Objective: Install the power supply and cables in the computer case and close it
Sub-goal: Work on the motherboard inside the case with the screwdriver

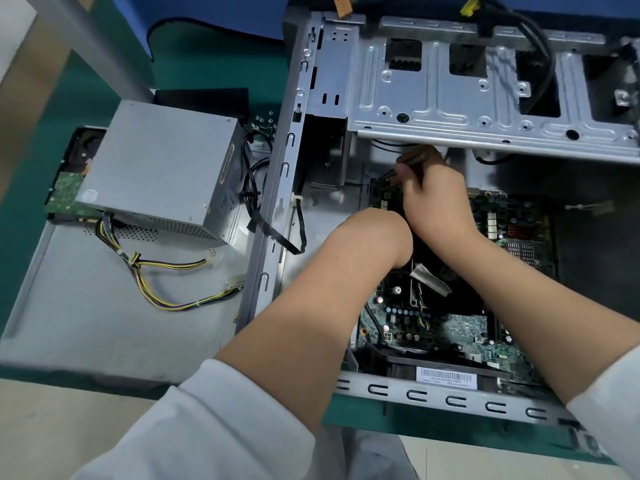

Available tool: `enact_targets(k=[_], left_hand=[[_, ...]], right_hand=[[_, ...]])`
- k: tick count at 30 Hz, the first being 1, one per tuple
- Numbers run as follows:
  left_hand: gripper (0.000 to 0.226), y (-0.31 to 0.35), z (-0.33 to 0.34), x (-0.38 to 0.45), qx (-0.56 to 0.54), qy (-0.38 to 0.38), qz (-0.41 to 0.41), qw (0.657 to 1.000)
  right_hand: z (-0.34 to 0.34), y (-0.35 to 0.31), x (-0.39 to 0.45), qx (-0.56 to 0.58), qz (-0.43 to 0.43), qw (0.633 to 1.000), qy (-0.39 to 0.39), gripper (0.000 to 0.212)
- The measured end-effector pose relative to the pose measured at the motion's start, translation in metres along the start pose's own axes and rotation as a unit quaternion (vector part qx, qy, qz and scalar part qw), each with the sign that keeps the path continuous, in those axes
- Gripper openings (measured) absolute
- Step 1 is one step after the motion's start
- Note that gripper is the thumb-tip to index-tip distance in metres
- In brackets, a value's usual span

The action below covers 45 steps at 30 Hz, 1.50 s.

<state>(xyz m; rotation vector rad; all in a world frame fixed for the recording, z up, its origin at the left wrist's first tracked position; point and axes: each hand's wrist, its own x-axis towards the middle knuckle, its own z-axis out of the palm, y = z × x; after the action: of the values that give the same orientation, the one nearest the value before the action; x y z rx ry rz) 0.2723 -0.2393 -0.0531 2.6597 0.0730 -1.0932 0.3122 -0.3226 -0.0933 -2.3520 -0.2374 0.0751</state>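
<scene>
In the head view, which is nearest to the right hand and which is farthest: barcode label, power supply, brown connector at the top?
From the right hand:
1. Barcode label, below it on the case's near edge.
2. Brown connector, above, top edge.
3. Power supply, far left, outside the case.

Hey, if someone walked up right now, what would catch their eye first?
Two bare forearms reach into the open computer case, the right hand pinching a dark cable above the motherboard. The grey power supply sits outside to the left, on the removed side panel, its yellow-black cables loose.
</scene>
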Motion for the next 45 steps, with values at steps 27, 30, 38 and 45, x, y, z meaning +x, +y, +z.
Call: enact_targets(k=[27,30,38,45], left_hand=[[0.03,0.002,0.0,0.003,0.028,0.001,0.004,1.0],[0.033,0.002,0.0,0.003,0.037,-0.005,0.01,0.999],[0.033,0.001,-0.001,0.004,0.031,-0.006,0.011,0.999],[0.031,0.001,-0.001,0.005,0.028,-0.012,-0.001,1.0]], right_hand=[[0.001,0.0,0.0,-0.012,0.0,1.0,-0.028,0.015],[0.001,0.001,0.0,-0.01,-0.007,1.0,-0.021,0.016],[0.002,0.001,-0.001,-0.069,0.001,0.998,0.012,0.023],[-0.008,-0.006,0.006,-0.229,-0.014,0.973,-0.033,0.041]])
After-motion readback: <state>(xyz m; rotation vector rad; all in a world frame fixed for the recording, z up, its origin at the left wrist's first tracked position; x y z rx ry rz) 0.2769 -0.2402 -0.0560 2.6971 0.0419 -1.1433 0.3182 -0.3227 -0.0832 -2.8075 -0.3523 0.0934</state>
